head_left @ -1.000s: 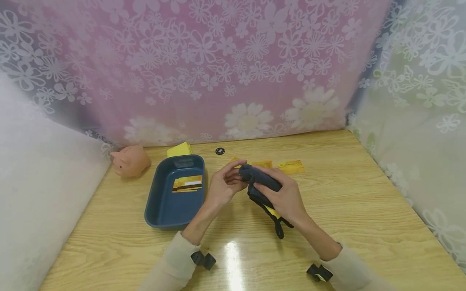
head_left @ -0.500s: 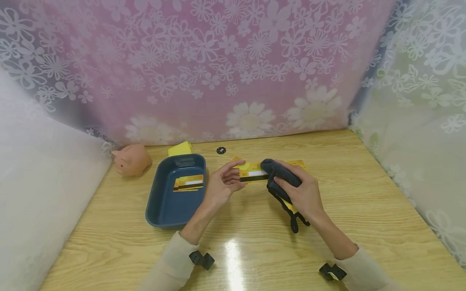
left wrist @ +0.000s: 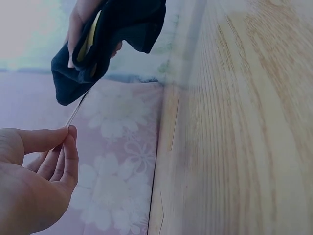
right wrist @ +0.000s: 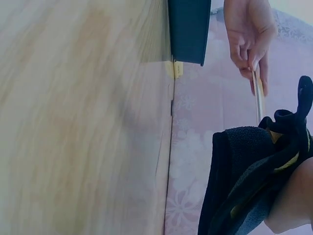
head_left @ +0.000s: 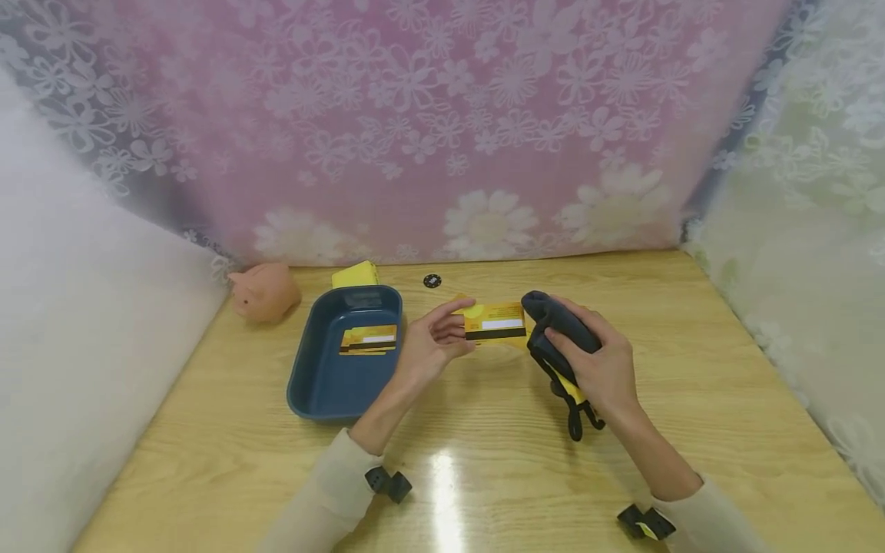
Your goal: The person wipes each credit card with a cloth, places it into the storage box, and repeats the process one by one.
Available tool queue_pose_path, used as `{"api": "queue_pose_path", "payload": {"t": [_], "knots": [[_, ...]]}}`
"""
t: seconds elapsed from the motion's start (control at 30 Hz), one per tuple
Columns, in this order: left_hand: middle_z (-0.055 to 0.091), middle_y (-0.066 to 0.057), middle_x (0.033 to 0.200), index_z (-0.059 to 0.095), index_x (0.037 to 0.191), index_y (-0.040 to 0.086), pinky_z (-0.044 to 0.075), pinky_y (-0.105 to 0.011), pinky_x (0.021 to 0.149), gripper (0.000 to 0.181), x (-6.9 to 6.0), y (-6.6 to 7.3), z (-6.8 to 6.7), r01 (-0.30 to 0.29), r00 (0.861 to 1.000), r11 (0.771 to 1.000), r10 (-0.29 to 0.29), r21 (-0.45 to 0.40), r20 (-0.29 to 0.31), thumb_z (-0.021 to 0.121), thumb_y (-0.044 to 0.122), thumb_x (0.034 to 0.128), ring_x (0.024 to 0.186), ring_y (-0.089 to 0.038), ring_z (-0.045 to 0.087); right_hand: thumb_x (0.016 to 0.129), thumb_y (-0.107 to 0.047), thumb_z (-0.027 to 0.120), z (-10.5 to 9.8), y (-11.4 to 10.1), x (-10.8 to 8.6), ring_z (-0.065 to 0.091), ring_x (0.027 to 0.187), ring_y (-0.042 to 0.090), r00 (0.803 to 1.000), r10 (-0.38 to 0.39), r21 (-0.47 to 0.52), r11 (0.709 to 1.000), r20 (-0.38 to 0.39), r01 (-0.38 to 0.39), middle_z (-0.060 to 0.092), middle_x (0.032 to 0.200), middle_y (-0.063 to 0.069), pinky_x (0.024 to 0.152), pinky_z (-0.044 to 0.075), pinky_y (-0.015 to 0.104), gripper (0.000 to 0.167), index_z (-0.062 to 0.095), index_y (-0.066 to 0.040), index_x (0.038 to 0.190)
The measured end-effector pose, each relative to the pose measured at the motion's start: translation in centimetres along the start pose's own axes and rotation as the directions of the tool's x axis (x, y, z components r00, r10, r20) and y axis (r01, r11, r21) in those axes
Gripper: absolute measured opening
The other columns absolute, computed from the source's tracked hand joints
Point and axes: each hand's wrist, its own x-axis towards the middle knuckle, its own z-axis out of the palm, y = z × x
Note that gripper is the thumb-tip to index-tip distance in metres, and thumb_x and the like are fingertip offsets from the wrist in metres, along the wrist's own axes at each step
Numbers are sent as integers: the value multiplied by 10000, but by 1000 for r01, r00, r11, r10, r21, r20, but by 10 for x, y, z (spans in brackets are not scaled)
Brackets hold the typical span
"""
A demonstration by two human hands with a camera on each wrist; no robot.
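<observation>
Between thumb and fingers my left hand [head_left: 430,346] pinches the left end of a yellow card [head_left: 495,321] with a black stripe. My right hand [head_left: 603,367] grips a dark cloth [head_left: 558,338] with black loops and some yellow showing at its lower side; the card's right end reaches the cloth's edge. In the left wrist view the card [left wrist: 74,113] is seen edge-on between my fingertips and the dark cloth [left wrist: 110,44]. The right wrist view also shows the card [right wrist: 258,95] running from the left hand [right wrist: 250,36] to the cloth [right wrist: 244,171].
Left of my hands stands a blue tray [head_left: 328,390] with several yellow cards [head_left: 369,339] in it. Behind it are a yellow object [head_left: 356,275] and a pink pig figure [head_left: 266,293]. A black chip [head_left: 432,281] lies near the back edge.
The right hand has moved right with the cloth, away from the left hand. The card, hidden at first, now shows between them, held by the left fingers. The view has shifted slightly.
</observation>
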Motion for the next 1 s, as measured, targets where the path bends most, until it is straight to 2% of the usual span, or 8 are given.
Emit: {"api": "queue_pose_path", "payload": {"t": [0.17, 0.4, 0.53, 0.73, 1.0], "knots": [[688, -118, 1145, 671, 1399, 119, 597, -270, 889, 594, 2, 1, 0, -21, 1000, 1000, 21, -9, 1, 754, -132, 867, 993, -163, 666, 962, -263, 780, 7, -9, 0, 657, 1087, 132, 998, -51, 27, 998, 38, 50, 666, 1246, -26, 825, 591, 172, 459, 674, -322, 1405], [680, -84, 1127, 670, 1402, 141, 605, -292, 897, 596, 2, 1, 1, -29, 1000, 999, 29, 16, -6, 762, -118, 873, 996, -212, 663, 963, -163, 774, 25, -16, -4, 659, 1118, 90, 989, -104, 82, 992, 109, 96, 664, 1326, -11, 831, 607, 200, 470, 675, -249, 1414], [703, -123, 1139, 665, 1407, 134, 617, -310, 889, 593, 1, 1, 1, -38, 999, 999, 38, 21, 1, 766, -109, 875, 972, -192, 687, 964, -149, 771, 39, -19, -7, 664, 1095, 108, 982, -121, 97, 989, 144, 107, 674, 1297, 4, 824, 610, 208, 463, 680, -247, 1407], [741, -183, 1143, 652, 1416, 100, 632, -324, 861, 555, 1, 2, 3, -50, 998, 999, 50, 4, 31, 765, -70, 900, 914, -149, 721, 960, -175, 779, 52, -22, -8, 653, 1061, 118, 977, -135, 59, 990, 167, 127, 680, 1238, -17, 817, 593, 193, 467, 681, -289, 1402], [739, -115, 1153, 687, 1385, 196, 619, -290, 861, 592, -1, 4, -2, -26, 1000, 999, 26, 34, -9, 783, -87, 874, 921, -150, 690, 962, -192, 779, 53, -19, -5, 648, 1049, 62, 979, -127, -14, 991, 157, 131, 687, 1252, -2, 803, 586, 167, 471, 674, -315, 1405]]}}
